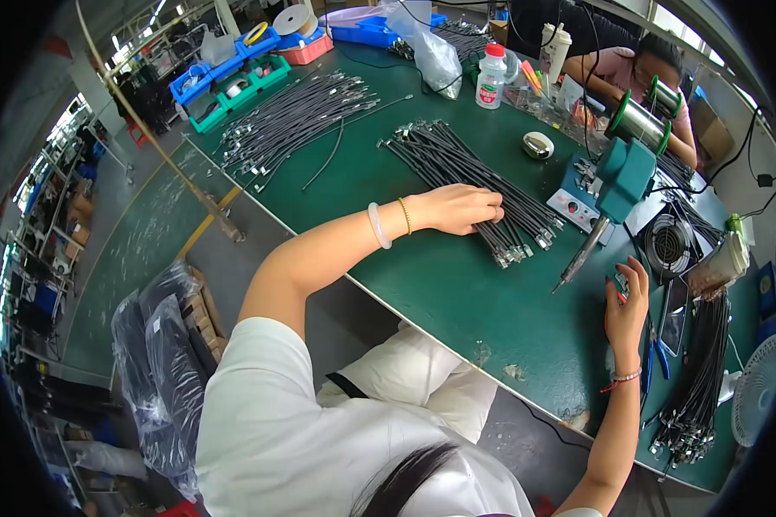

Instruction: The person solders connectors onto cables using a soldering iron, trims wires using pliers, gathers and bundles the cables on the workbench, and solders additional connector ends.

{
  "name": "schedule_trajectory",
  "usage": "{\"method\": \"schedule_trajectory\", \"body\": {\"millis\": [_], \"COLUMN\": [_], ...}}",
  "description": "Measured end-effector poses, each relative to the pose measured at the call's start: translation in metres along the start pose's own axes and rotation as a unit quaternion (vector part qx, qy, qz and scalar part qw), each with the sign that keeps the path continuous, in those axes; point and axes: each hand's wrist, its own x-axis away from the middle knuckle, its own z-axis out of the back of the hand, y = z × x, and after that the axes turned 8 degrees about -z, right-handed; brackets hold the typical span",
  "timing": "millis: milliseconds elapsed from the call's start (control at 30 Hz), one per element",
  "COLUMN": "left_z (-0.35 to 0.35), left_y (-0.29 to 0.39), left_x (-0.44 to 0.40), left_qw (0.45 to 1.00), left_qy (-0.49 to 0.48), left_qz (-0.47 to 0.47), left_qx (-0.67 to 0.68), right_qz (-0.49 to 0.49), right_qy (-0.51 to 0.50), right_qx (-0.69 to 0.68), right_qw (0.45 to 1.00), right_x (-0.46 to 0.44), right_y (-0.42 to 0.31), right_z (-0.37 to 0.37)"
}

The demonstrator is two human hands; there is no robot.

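My left hand [467, 208] lies across a bundle of black cables [435, 153] with metal ends, its fingers curled round some of them. The cables rest on the green table [431, 284] and fan out on both sides of the hand. At the right, my right hand [627, 312] is raised at the table, thumb and fingers apart, beside small pieces with a bit of red. Between the hands, a soldering iron [583, 255] points down from its teal holder [622, 179], next to a control box [572, 209].
More black cables [297, 116] lie at the back left; another bundle [697, 383] lies at the right. Blue pliers [661, 351], a fan [760, 392], a round metal container [538, 145], a bottle [491, 77] and solder spools [640, 125] stand about. Another person [660, 73] sits opposite.
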Motion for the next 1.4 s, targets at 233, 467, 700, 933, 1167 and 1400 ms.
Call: {"method": "schedule_trajectory", "body": {"millis": [233, 467, 700, 933, 1167, 1400], "left_z": [-0.002, 0.019, 0.004, 0.002, -0.007, 0.007], "left_y": [0.004, 0.019, 0.002, 0.038, 0.051, 0.048], "left_x": [0.021, 0.035, 0.049, 0.046, 0.038, 0.03], "left_qw": [0.998, 0.997, 0.972, 0.978, 0.986, 0.954], "left_qy": [0.054, 0.054, 0.153, 0.068, 0.044, -0.009], "left_qz": [-0.045, -0.024, -0.113, -0.184, -0.157, -0.044], "left_qx": [0.002, -0.059, -0.14, -0.063, 0.039, 0.297], "right_qz": [-0.031, -0.009, -0.026, -0.064, -0.042, -0.049], "right_qy": [-0.01, 0.0, -0.002, -0.033, -0.007, -0.029], "right_qx": [-0.002, 0.04, 0.039, 0.008, 0.057, 0.021], "right_qw": [0.999, 0.999, 0.999, 0.997, 0.997, 0.998], "right_x": [0.003, 0.001, 0.001, 0.0, 0.002, 0.017], "right_y": [-0.004, 0.007, 0.014, 0.014, 0.005, 0.02], "right_z": [0.004, 0.003, 0.003, -0.002, 0.013, 0.012]}}
